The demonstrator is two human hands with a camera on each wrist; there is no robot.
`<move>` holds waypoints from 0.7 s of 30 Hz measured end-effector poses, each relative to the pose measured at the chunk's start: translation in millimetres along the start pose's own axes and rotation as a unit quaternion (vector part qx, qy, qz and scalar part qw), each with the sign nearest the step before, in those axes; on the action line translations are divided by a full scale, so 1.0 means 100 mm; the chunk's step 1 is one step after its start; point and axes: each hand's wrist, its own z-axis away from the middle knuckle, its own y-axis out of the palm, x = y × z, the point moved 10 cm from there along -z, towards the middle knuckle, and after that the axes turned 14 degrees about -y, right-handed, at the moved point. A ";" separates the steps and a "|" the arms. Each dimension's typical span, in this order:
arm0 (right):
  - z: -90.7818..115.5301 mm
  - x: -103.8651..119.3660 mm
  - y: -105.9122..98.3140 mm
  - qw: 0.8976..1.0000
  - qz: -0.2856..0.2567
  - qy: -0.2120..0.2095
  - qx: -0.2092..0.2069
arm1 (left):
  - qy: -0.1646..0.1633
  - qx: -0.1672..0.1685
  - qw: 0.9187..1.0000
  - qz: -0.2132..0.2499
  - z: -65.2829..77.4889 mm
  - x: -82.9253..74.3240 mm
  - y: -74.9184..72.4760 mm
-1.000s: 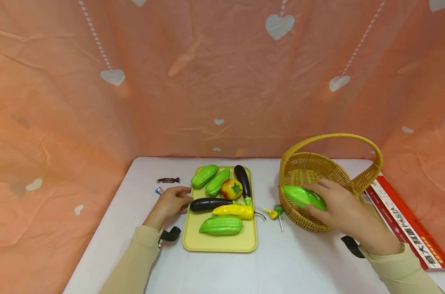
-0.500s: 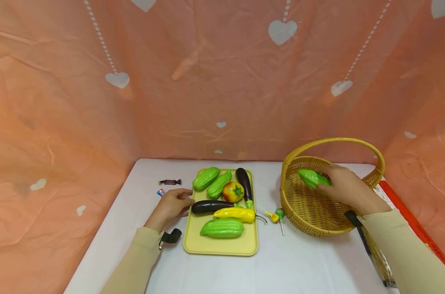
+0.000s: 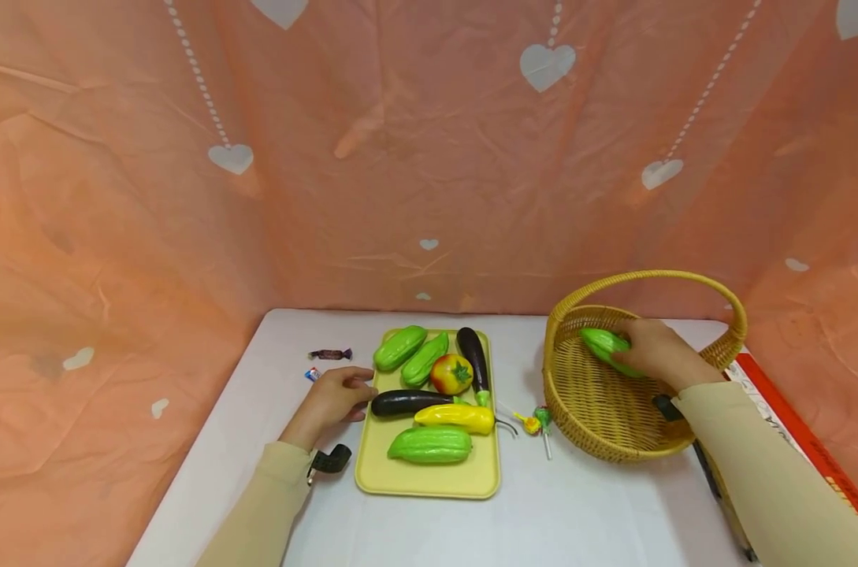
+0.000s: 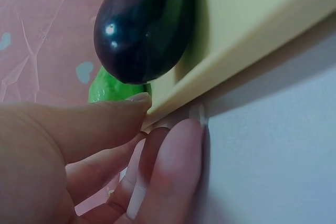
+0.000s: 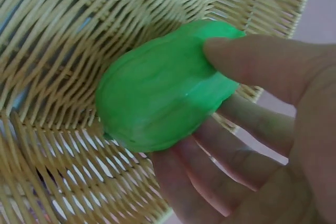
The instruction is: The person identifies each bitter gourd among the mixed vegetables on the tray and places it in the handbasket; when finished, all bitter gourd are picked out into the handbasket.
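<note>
Inside the wicker basket (image 3: 602, 425), my right hand (image 3: 659, 354) holds a green ridged toy gourd (image 5: 157, 90) between thumb and fingers. The gourd is close against the woven inside of the basket. My left hand (image 3: 332, 400) pinches the left rim of the yellow tray (image 3: 429, 482), thumb above and fingers below the edge. On the tray lie two green gourds at the back, another green gourd (image 3: 430, 445) in front, a tomato (image 3: 451, 373), two eggplants and a yellow pepper (image 3: 457, 417). The end of one eggplant (image 4: 144, 30) is just above my left thumb.
Two lollipops (image 3: 538, 424) lie between tray and basket. Wrapped candies (image 3: 331, 354) are left of the tray. A red and white pasta box (image 3: 790, 425) lies at the right, partly behind my sleeve. The basket handle (image 3: 648, 276) arches above the right hand.
My right hand has moved the green gourd from the basket's left front side to its back and lowered it inside. My left hand stays at the tray's rim.
</note>
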 end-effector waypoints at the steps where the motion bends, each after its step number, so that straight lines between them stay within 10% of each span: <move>1: 0.00 -0.02 0.01 1.000 0.000 0.004 0.003 | 0.001 0.001 1.000 0.001 0.00 0.00 0.01; 14: 0.03 -0.12 0.01 0.999 0.033 0.019 0.002 | 0.000 0.001 1.000 0.004 0.01 0.02 0.02; 21: 0.25 0.42 -0.19 0.996 0.025 -0.027 -0.082 | 0.001 0.001 1.000 0.009 0.00 0.00 0.00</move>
